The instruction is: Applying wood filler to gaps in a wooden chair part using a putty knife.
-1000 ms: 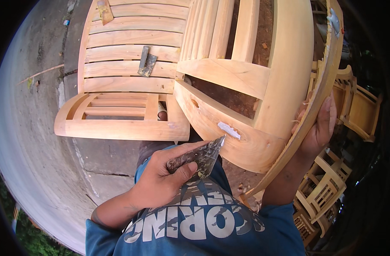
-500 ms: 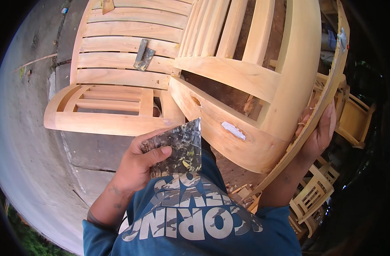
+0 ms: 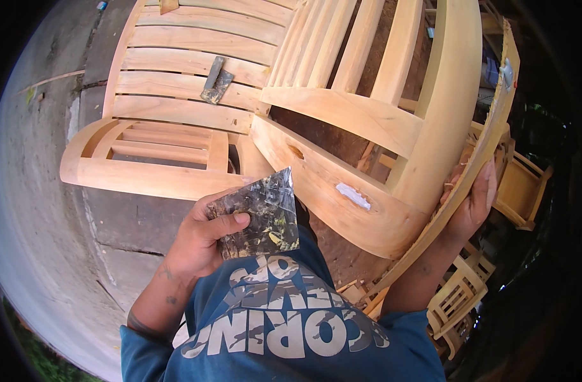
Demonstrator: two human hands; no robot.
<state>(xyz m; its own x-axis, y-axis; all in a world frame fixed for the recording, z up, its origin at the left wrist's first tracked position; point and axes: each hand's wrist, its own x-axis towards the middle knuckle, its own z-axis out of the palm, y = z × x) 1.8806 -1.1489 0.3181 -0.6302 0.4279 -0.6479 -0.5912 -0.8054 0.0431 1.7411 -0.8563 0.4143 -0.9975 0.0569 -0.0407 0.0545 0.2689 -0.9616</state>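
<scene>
My left hand (image 3: 198, 239) grips a thin dark square plate (image 3: 259, 219), its thumb across the top. The plate is smeared with pale and yellowish residue. On the right, my right hand (image 3: 475, 200) is closed around a long, narrow wooden board (image 3: 440, 223) with a rough edge. Part of that hand is hidden behind the board. A blob of light grey paste (image 3: 507, 73) sticks near the board's far end. Ahead stands a bare wooden slatted bench (image 3: 195, 105). Its near curved panel bears a white filler patch (image 3: 353, 196) and a small brown hollow (image 3: 295, 149).
A small stained scraper (image 3: 216, 81) lies on the bench slats, and a wooden piece (image 3: 169, 6) rests farther off. More wooden furniture (image 3: 460, 296) stands at the lower right. Grey concrete paving (image 3: 125, 219) lies to the left.
The dark plate and my left hand have shifted slightly up and left, the plate tilting a little. My right hand keeps its hold on the board. The view has shifted slightly.
</scene>
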